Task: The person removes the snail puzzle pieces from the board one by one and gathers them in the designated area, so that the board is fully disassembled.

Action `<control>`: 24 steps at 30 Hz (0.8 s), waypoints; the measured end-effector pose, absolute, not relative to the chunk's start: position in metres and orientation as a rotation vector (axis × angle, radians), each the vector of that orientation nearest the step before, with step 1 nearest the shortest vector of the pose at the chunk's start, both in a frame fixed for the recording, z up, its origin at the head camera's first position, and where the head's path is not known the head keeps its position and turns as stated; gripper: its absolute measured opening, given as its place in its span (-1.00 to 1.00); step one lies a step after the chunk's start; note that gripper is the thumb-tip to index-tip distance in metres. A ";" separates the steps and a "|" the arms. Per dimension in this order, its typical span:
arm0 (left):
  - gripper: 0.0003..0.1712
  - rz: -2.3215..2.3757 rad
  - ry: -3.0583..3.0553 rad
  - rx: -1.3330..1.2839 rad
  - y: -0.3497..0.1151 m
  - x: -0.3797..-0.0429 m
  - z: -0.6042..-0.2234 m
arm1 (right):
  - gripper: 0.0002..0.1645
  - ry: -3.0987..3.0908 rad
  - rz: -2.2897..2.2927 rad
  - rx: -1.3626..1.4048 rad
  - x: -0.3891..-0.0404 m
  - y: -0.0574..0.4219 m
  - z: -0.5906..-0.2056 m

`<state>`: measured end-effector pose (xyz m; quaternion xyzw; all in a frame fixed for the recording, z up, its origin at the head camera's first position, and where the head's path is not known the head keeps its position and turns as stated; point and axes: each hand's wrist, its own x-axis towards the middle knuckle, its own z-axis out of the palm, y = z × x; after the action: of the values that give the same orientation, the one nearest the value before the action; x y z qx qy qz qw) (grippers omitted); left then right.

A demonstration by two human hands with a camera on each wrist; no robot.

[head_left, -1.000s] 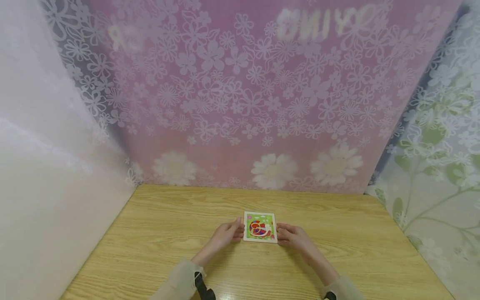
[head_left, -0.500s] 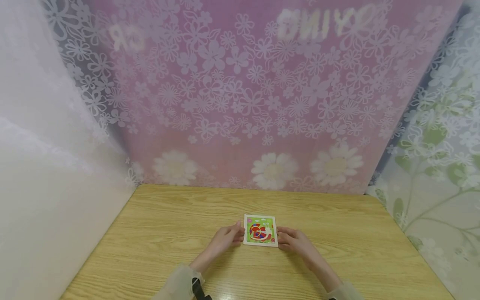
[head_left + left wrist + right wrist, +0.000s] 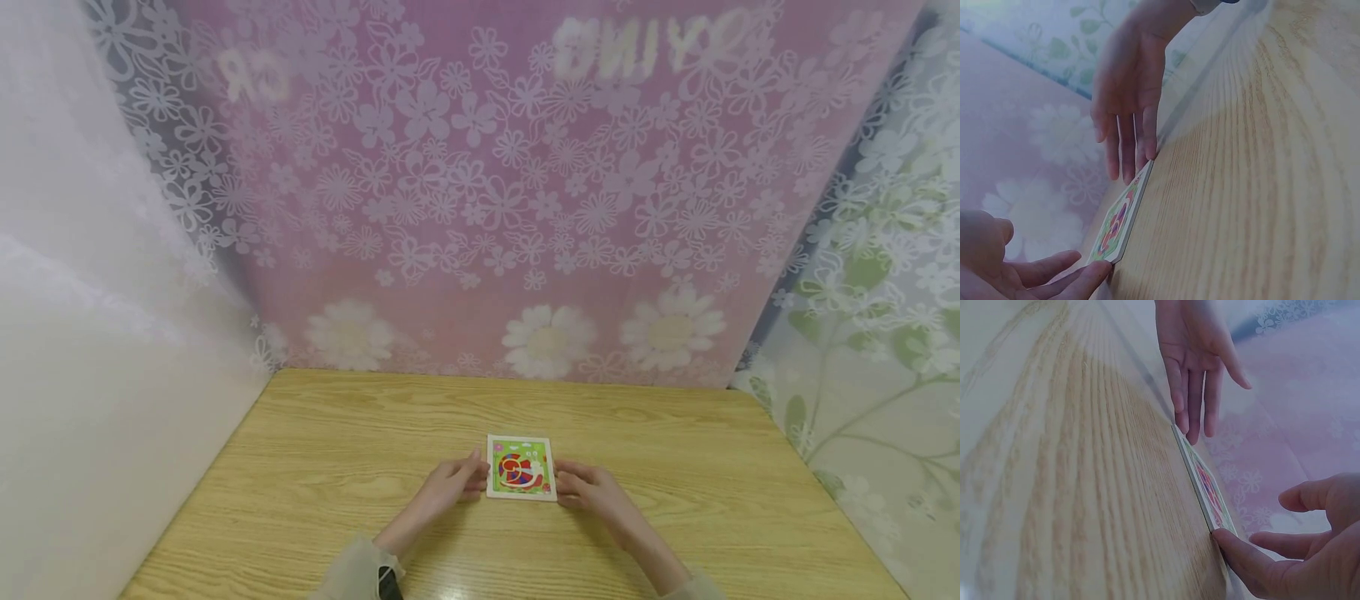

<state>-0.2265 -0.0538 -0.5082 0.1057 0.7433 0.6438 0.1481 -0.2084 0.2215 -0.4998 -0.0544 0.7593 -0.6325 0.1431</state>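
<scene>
A square picture puzzle board (image 3: pixel 522 468) with a white border lies flat on the table, showing a red, blue and white snail on green. My left hand (image 3: pixel 450 482) is at its left edge, fingers extended and the fingertips against the side. At the opposite edge, my right hand (image 3: pixel 592 486) touches the board the same way, thumb raised off it in the right wrist view. Neither hand curls round the board (image 3: pixel 1119 219); in the left wrist view its thin side rests along the wood between the two sets of fingertips.
The wood-grain table (image 3: pixel 360 417) extends around the board on all sides. Behind it rises a pink flowered curtain (image 3: pixel 465 208). A white wall covering (image 3: pixel 112 333) stands on the left and a leaf-patterned one (image 3: pixel 870 350) on the right.
Both hands have slid the puzzle board a short way toward the person, staying at its two sides. The forearms have drawn back with it.
</scene>
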 end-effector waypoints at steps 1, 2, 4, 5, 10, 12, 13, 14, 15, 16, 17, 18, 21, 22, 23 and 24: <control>-0.24 1.855 2.133 0.305 -0.054 -0.226 -0.508 | -0.35 2.191 -1.823 -0.153 -0.208 0.221 -0.499; -0.24 1.856 2.132 0.307 -0.054 -0.225 -0.508 | -0.35 2.191 -1.822 -0.154 -0.207 0.221 -0.499; -0.25 1.857 2.131 0.311 -0.054 -0.224 -0.508 | -0.35 2.190 -1.825 -0.162 -0.206 0.221 -0.499; -0.25 1.857 2.129 0.313 -0.054 -0.224 -0.508 | -0.35 2.189 -1.824 -0.162 -0.205 0.221 -0.499; -0.26 1.862 2.117 0.314 -0.054 -0.220 -0.508 | -0.35 2.167 -1.822 -0.178 -0.199 0.223 -0.496; -0.28 1.868 2.110 0.315 -0.054 -0.219 -0.508 | -0.34 2.156 -1.822 -0.186 -0.197 0.223 -0.495; -0.30 1.871 2.109 0.319 -0.055 -0.218 -0.508 | -0.34 2.153 -1.821 -0.189 -0.196 0.223 -0.495; -0.31 1.870 2.110 0.321 -0.055 -0.218 -0.508 | -0.33 2.154 -1.819 -0.198 -0.195 0.223 -0.495; -0.31 1.871 2.107 0.320 -0.055 -0.217 -0.508 | -0.33 2.155 -1.821 -0.197 -0.194 0.222 -0.494; -0.32 1.869 2.105 0.319 -0.055 -0.216 -0.508 | -0.32 2.156 -1.823 -0.195 -0.193 0.222 -0.494; -0.31 1.865 2.105 0.318 -0.056 -0.215 -0.508 | -0.33 2.157 -1.824 -0.190 -0.192 0.222 -0.494; -0.29 1.863 2.104 0.317 -0.056 -0.215 -0.508 | -0.33 2.157 -1.826 -0.185 -0.192 0.222 -0.494; -0.28 1.855 2.103 0.308 -0.057 -0.214 -0.507 | -0.32 2.157 -1.825 -0.170 -0.190 0.222 -0.494; -0.28 1.854 2.103 0.308 -0.057 -0.213 -0.507 | -0.32 2.158 -1.821 -0.170 -0.189 0.222 -0.494; -0.29 1.854 2.102 0.306 -0.057 -0.213 -0.508 | -0.32 2.161 -1.817 -0.170 -0.189 0.222 -0.495; -0.30 1.857 2.099 0.304 -0.057 -0.213 -0.508 | -0.32 2.162 -1.817 -0.172 -0.189 0.222 -0.495</control>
<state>-0.2125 -0.0573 -0.5077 0.1065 0.7350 0.6501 0.1605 -0.1885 0.2219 -0.4954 -0.0599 0.7547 -0.6345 0.1555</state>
